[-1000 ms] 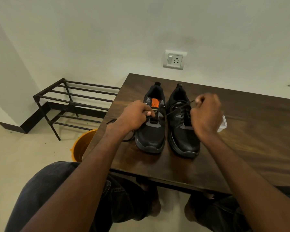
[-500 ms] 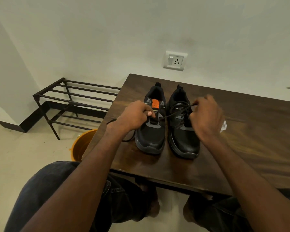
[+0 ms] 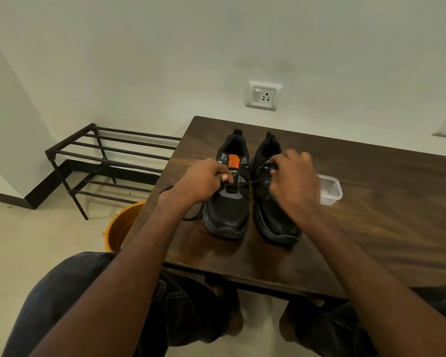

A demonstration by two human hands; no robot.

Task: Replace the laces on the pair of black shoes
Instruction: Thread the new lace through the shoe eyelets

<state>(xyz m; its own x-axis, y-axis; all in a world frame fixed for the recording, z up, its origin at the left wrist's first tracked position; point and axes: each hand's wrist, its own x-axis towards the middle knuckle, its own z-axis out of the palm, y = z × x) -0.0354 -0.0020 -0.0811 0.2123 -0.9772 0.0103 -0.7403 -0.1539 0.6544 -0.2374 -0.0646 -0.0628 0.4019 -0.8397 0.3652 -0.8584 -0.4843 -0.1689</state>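
Observation:
Two black shoes stand side by side on the dark wooden table (image 3: 371, 228), toes toward me. The left shoe (image 3: 228, 210) has an orange tag on its tongue and bare eyelets. The right shoe (image 3: 271, 215) is partly covered by my right hand (image 3: 294, 184), whose fingers curl at its upper eyelets around a black lace (image 3: 252, 182). That lace runs taut across to my left hand (image 3: 204, 181), which pinches it over the left shoe. More black lace trails from under my left wrist down to the table beside the left shoe.
A small clear plastic container (image 3: 330, 189) sits just right of the right shoe. An orange bucket (image 3: 121, 228) stands on the floor by the table's left edge, with a dark metal rack (image 3: 101, 161) behind it. My knees are under the table's front edge.
My right hand has come down and inward onto the right shoe's eyelets, shortening the lace span. My left hand stays in place with its pinch on the lace.

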